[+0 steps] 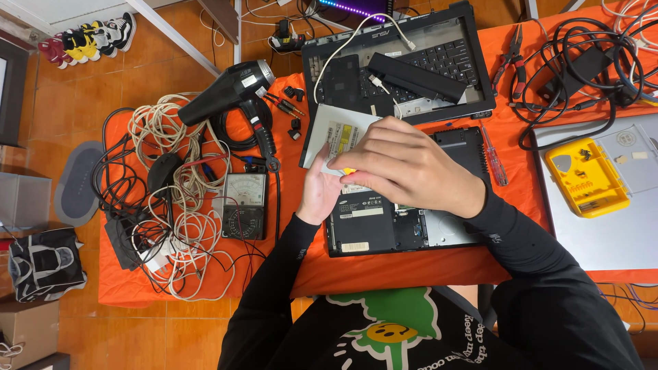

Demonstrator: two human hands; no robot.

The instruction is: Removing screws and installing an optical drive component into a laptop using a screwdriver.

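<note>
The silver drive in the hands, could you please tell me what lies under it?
Under the drive lies the upturned black laptop on the orange table. Both hands cover the laptop's near corner there.

Bench surroundings, orange table (pixel 384 270).
Black hair dryer (pixel 229 92), analog multimeter (pixel 245 205) beside tangled cables (pixel 181 226); pliers (pixel 510 62), red screwdriver (pixel 493 156), yellow parts case (pixel 586 177) lying right.

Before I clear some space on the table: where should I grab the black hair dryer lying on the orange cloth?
Take the black hair dryer by its handle, the slimmer part angling down toward the analog multimeter. Come from the side of the left hand, where the handle lies exposed. The wide barrel looks too bulky to wrap, and its cord runs on from the handle's end, so mind the cable.
</note>
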